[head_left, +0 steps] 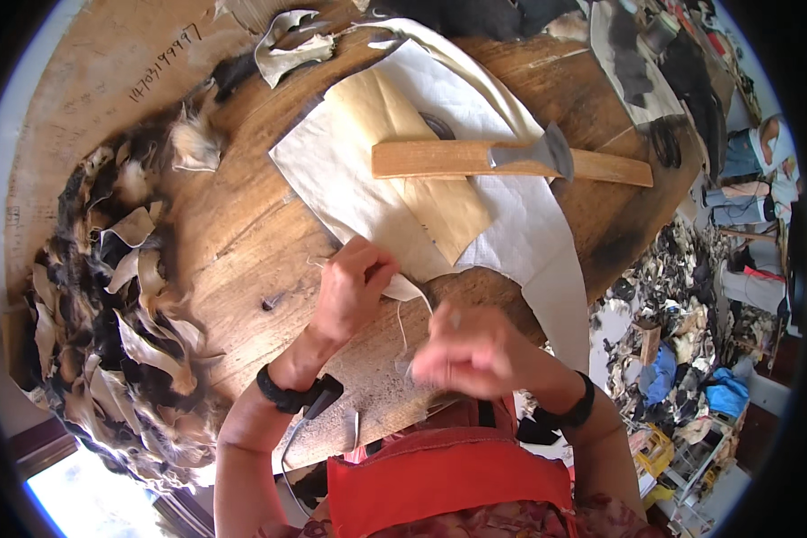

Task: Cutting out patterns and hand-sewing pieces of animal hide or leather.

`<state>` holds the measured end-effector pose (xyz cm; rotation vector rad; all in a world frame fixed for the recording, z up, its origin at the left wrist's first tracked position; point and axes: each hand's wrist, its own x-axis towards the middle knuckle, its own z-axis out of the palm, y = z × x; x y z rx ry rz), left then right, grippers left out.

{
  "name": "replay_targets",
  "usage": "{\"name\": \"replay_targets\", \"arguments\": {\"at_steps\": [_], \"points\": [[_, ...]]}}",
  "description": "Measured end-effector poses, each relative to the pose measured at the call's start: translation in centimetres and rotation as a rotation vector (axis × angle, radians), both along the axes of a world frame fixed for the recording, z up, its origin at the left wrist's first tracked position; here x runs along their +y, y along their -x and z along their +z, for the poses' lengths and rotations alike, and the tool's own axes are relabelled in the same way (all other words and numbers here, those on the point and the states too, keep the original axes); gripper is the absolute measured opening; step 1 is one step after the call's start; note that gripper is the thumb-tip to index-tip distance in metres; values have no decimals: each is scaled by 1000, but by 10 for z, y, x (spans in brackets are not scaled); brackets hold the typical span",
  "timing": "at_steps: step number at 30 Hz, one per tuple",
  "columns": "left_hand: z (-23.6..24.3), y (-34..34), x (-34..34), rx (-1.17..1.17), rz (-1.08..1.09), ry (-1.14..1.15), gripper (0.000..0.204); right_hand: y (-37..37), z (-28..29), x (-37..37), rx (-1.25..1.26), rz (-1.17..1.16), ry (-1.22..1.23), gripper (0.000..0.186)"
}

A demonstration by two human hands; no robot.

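Observation:
My left hand is closed, its fingers pinching the edge of a small white piece of hide or cloth over the wooden table. A thin pale thread hangs below that piece, between my hands. To its right, my right hand is curled closed and blurred by motion; what its fingers hold, if anything, is hidden. Beyond my hands lie a large white sheet and a tan sheet. Across them rests a wooden-handled tool with a grey metal blade.
Fur and hide scraps are heaped along the table's left rim. A pale hide piece lies at the far edge, near brown cardboard. Black scissor-like handles sit far right. More scraps cover the floor at right.

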<state>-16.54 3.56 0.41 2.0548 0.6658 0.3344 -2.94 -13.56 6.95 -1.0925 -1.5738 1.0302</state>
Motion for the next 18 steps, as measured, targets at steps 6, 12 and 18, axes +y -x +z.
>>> {"name": "replay_targets", "arguments": {"at_steps": [6, 12, 18], "points": [[-11, 1, 6, -161, -252, -38, 17, 1, -27, -8, 966, -473, 161, 3], [-14, 0, 11, 56, -276, -99, 20, -2, -8, -25, 318, -726, 278, 4], [-3, 6, 0, -260, -135, -67, 24, 35, -49, 5, -502, -833, 126, 39]]}}
